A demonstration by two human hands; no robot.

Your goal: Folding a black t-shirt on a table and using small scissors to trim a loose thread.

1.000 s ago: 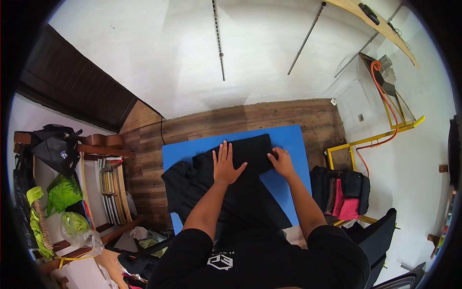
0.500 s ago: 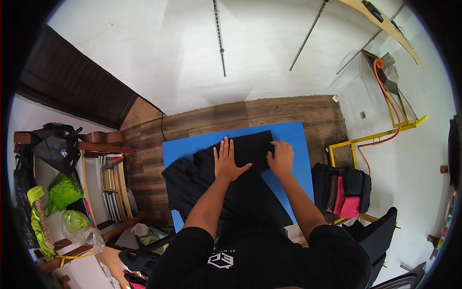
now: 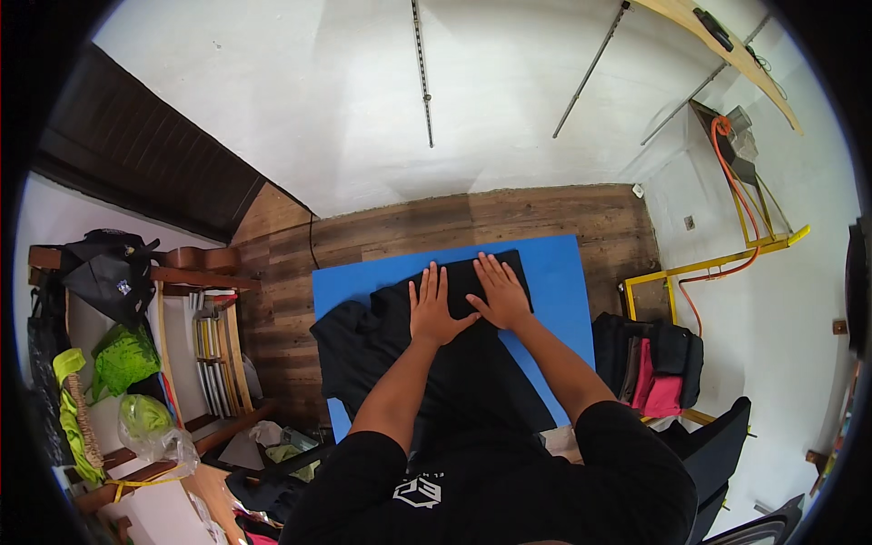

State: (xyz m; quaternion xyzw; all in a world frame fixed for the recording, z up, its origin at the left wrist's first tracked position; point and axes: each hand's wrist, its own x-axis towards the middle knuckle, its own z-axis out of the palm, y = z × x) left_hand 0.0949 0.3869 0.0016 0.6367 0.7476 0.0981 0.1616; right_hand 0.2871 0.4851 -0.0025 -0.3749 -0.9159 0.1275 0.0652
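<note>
A black garment [image 3: 472, 363] lies spread over a blue tabletop [image 3: 559, 309], its far part making a flat, straight-edged section and its left part bunched in wrinkles. What kind of garment it is I cannot make out. My left hand [image 3: 434, 313] rests flat on the black cloth with fingers spread. Beside it my right hand [image 3: 501, 295] also lies flat on the far section, near its right edge, fingers pointing away from me. The two thumbs almost meet. The near end of the cloth runs up to my black shirt, where the two are hard to tell apart.
At the right, folded black, brown and pink clothes [image 3: 656, 372] are stacked by a yellow metal frame [image 3: 718, 263] with an orange hose [image 3: 749, 204]. On the left stands a shelf holding a black bag [image 3: 109, 277], green bundles [image 3: 127, 356] and books [image 3: 213, 354].
My right hand has moved left from the cloth's right edge onto the cloth and flattened beside the left hand. The left hand stays pressed in about the same place.
</note>
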